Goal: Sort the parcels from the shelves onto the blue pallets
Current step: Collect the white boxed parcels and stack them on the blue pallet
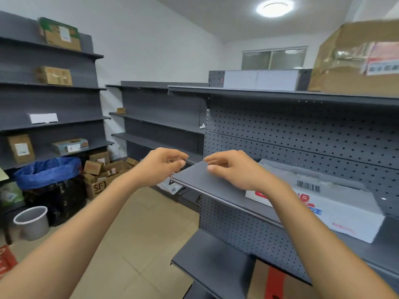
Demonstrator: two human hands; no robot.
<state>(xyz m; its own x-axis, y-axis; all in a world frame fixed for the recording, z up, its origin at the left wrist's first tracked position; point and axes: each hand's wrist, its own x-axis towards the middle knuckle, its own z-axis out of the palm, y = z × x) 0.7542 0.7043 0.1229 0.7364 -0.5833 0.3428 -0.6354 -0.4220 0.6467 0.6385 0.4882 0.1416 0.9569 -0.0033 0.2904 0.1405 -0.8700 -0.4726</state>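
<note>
1. Parcels sit on grey shelves: white parcel [336,203] with barcode label and red and blue print lies on the near middle shelf [218,186], right of both hands.
2. Taped brown carton [356,61] on the top shelf, far right; flat white box [261,79] beside it.
3. Left hand [162,167] raised off the shelf corner, fingers loosely curled, holding nothing.
4. Right hand [235,171] over the shelf's left end, fingers loosely curled, empty; contact with shelf unclear.
5. Wall shelves at left carry several brown cartons [54,75].
6. Floor: blue-lined bin [47,171], grey bucket [32,222], pile of cartons [103,171].
</note>
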